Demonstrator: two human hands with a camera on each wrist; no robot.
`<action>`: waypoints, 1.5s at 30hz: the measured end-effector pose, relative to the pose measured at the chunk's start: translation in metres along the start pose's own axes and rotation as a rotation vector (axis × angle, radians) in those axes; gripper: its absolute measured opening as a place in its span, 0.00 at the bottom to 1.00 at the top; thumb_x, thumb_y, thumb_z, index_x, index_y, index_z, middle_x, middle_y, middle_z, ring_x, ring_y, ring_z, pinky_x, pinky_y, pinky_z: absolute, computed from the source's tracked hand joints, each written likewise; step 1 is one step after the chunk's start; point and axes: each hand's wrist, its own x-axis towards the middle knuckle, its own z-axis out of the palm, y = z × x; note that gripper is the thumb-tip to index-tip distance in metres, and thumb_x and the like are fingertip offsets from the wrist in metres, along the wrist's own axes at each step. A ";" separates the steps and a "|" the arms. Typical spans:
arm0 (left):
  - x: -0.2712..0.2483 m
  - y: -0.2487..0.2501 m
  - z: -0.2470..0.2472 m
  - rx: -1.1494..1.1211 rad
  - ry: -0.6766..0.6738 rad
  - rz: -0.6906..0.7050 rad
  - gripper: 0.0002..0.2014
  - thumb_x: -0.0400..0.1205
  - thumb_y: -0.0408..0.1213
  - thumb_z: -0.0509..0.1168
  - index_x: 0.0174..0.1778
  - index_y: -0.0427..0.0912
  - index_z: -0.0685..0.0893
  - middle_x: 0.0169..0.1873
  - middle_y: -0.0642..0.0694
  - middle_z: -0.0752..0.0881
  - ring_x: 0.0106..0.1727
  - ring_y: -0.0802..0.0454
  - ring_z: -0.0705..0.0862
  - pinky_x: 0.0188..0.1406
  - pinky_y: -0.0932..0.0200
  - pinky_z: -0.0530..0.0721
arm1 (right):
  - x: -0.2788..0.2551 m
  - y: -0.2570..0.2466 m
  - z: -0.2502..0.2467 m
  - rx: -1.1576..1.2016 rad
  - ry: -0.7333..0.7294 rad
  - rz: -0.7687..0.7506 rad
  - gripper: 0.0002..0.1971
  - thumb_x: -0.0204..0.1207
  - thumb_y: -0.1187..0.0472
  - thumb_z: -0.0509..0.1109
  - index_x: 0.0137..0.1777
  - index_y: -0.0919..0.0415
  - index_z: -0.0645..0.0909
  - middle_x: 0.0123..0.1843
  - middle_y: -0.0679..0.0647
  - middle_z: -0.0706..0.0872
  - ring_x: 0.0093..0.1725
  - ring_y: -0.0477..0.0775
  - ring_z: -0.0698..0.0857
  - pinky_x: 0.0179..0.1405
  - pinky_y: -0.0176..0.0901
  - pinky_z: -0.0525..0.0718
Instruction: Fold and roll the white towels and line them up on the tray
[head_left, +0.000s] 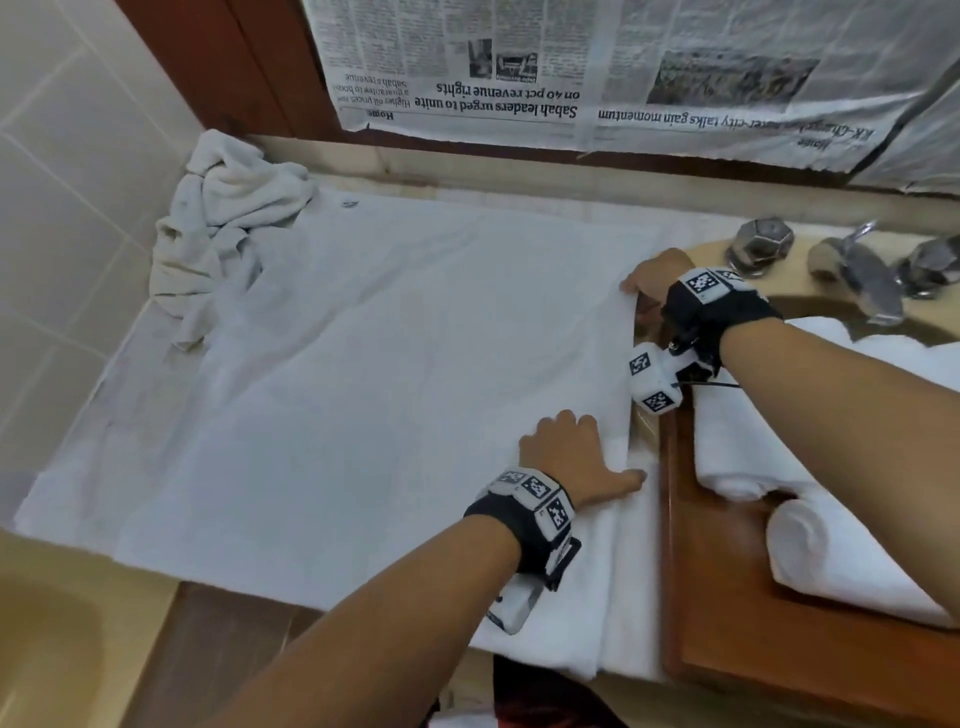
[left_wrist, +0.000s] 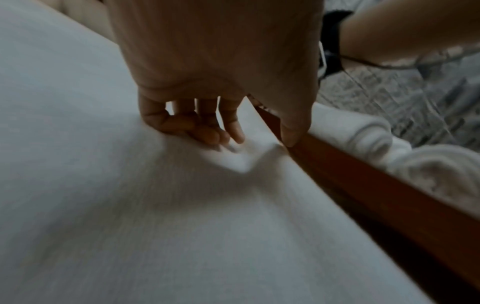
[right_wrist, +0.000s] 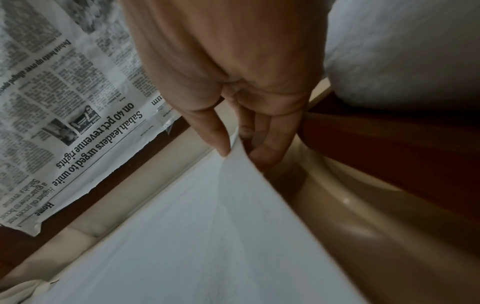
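Observation:
A large white towel (head_left: 363, 364) lies spread flat on the counter. My right hand (head_left: 636, 296) pinches its far right corner between thumb and fingers; the right wrist view shows that corner (right_wrist: 207, 226) lifted in my right hand (right_wrist: 241, 154). My left hand (head_left: 608, 447) is on the near part of the same right edge. In the left wrist view its (left_wrist: 257, 142) bent fingers dig into the towel (left_wrist: 155, 205), bunching a small fold, and the thumb touches the tray rim (left_wrist: 363, 185). The wooden tray (head_left: 727, 665) at the right holds two rolled towels (head_left: 841, 551).
A crumpled towel (head_left: 223, 218) is heaped at the counter's back left corner. Chrome taps (head_left: 852, 270) and a beige basin (right_wrist: 350, 236) sit behind the tray. Newspaper (head_left: 571, 67) covers the wall behind. A second beige basin (head_left: 47, 623) shows at the near left.

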 end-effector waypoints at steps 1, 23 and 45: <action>0.001 0.005 0.002 0.045 -0.004 -0.017 0.38 0.72 0.70 0.63 0.68 0.43 0.72 0.62 0.42 0.76 0.63 0.40 0.75 0.58 0.44 0.76 | 0.003 -0.004 -0.002 0.002 0.000 -0.003 0.12 0.78 0.66 0.67 0.37 0.53 0.70 0.40 0.51 0.76 0.35 0.48 0.79 0.18 0.34 0.80; -0.070 -0.244 -0.179 -1.206 0.446 -0.057 0.15 0.85 0.43 0.61 0.41 0.35 0.82 0.37 0.46 0.85 0.40 0.50 0.83 0.43 0.57 0.79 | -0.037 -0.207 0.196 0.089 0.185 -0.576 0.20 0.82 0.64 0.62 0.74 0.61 0.74 0.58 0.52 0.89 0.59 0.48 0.84 0.56 0.34 0.75; -0.021 -0.313 -0.174 -0.144 0.064 -0.422 0.16 0.81 0.48 0.62 0.57 0.40 0.80 0.55 0.42 0.82 0.59 0.42 0.81 0.51 0.57 0.77 | -0.037 -0.068 0.239 -0.857 -0.074 -0.597 0.16 0.79 0.56 0.66 0.66 0.54 0.78 0.67 0.49 0.75 0.63 0.54 0.74 0.56 0.46 0.77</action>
